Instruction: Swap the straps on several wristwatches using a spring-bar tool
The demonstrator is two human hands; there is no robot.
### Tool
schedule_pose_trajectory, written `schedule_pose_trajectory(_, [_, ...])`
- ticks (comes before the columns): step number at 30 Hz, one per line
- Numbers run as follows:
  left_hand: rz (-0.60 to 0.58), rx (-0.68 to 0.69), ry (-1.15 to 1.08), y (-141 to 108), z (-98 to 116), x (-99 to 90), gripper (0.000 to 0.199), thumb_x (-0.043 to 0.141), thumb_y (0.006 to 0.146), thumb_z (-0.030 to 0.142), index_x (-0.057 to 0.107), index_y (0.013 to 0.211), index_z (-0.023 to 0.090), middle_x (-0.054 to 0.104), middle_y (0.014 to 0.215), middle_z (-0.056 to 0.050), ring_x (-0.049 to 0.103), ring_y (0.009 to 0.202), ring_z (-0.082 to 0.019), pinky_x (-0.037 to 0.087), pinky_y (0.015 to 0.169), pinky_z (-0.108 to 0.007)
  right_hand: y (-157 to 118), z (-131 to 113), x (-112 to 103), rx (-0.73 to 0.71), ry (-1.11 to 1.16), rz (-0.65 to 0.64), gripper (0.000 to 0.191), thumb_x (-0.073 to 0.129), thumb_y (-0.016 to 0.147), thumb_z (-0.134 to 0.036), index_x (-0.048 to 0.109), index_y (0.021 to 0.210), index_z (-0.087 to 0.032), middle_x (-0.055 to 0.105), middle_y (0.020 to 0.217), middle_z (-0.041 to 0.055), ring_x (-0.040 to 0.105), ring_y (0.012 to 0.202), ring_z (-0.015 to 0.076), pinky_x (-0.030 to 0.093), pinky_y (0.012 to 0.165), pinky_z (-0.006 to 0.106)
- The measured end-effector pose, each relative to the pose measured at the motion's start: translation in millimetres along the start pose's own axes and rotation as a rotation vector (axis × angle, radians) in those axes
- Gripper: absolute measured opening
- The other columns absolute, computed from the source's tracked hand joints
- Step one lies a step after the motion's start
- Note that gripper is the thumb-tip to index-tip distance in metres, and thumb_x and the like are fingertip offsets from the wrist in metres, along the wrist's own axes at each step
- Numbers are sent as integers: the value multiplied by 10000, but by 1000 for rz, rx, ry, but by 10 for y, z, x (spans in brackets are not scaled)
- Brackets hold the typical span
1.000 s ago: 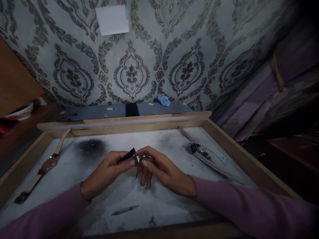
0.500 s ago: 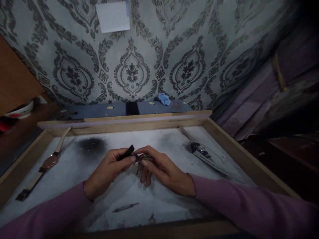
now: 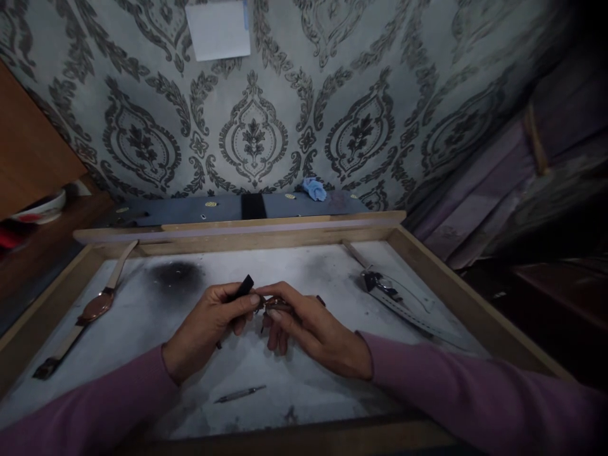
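My left hand is closed on a dark watch strap, whose flat end sticks up past the thumb. My right hand grips a small copper-coloured watch case between thumb and fingers. Both hands meet over the middle of the white tray surface, with the strap's inner end at the edge of the case. Fingers cover the spot where they join, so I cannot tell whether they are attached. Nearer to me lies a thin silver double-ended tool.
A copper-coloured watch with a light strap lies at the left. Another watch with straps lies at the right. A raised wooden rim borders the tray. Behind it is a crumpled blue cloth; a bowl stands far left.
The hands stay nearly in place. The strap in my left hand has shifted slightly, its lower end showing below the fingers. A dark piece now shows behind my right hand.
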State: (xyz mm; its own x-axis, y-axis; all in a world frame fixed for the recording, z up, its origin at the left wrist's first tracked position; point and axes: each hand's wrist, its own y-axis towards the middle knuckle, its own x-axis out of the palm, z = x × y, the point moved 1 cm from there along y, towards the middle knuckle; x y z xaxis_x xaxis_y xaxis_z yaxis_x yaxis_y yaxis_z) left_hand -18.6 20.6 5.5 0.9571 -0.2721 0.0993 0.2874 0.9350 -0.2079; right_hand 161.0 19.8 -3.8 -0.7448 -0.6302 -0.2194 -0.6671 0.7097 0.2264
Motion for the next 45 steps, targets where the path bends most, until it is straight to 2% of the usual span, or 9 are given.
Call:
schedule_pose_trajectory(4, [28, 15, -6, -11, 16, -5, 226, 696, 726, 344, 597, 653, 154, 465, 565, 55, 364, 475, -70, 262, 473, -222, 0, 2, 1, 0, 19, -3, 334, 387, 1014, -345, 428, 1306, -185, 593, 811, 18, 631, 612, 103, 549, 542, 226])
schedule_pose_trajectory(7, [38, 81, 41, -41, 81, -10, 201, 664, 774, 328, 622, 677, 157, 482, 582, 49, 385, 496, -76, 296, 490, -221, -2, -5, -10, 24, 6, 24, 326, 394, 1013, -342, 377, 1292, -175, 617, 779, 18, 612, 600, 108, 532, 532, 231])
schedule_pose_trajectory(11, [14, 213, 152, -81, 158, -17, 177, 622, 837, 280, 664, 712, 163, 528, 616, 37, 452, 548, -85, 350, 533, -219, 4, -42, -24, 29, -26, 83, 188, 422, 1003, -355, 436, 1064, -177, 605, 717, 5, 598, 591, 112, 504, 513, 224])
schedule_pose_trajectory(14, [-8, 255, 184, -90, 187, -5, 180, 600, 858, 260, 679, 726, 165, 560, 616, 30, 495, 575, -93, 373, 554, -219, 12, -73, -21, 30, -4, 71, 206, 414, 1001, -384, 443, 991, -180, 606, 736, 17, 613, 611, 118, 504, 510, 226])
schedule_pose_trajectory(21, [-15, 256, 198, -95, 213, 41, 193, 587, 856, 236, 676, 700, 167, 580, 601, 33, 454, 531, -86, 391, 575, -223, 9, -68, -9, 34, -24, 92, 254, 364, 1012, -427, 433, 980, -185, 571, 756, 0, 580, 557, 85, 473, 493, 206])
schedule_pose_trajectory(26, [-13, 243, 188, -97, 181, 44, 180, 599, 852, 260, 690, 725, 170, 592, 615, 32, 442, 525, -84, 374, 556, -218, 5, -87, -19, 31, -71, 92, 254, 352, 1013, -431, 424, 980, -190, 547, 694, -29, 537, 513, 77, 452, 485, 201])
schedule_pose_trajectory(40, [-40, 239, 200, -72, 136, 56, 207, 599, 852, 261, 644, 673, 167, 598, 642, 26, 447, 558, -85, 353, 570, -221, 11, -62, -13, 20, -47, 115, 222, 368, 1008, -407, 417, 979, -193, 550, 717, -20, 551, 500, 79, 464, 460, 204])
schedule_pose_trajectory(45, [-42, 231, 218, -76, 153, 67, 227, 591, 853, 268, 631, 654, 164, 585, 609, 33, 409, 514, -78, 365, 576, -226, 11, -58, -10, 29, -42, 115, 225, 363, 1010, -406, 419, 981, -191, 545, 718, -21, 548, 495, 78, 472, 461, 208])
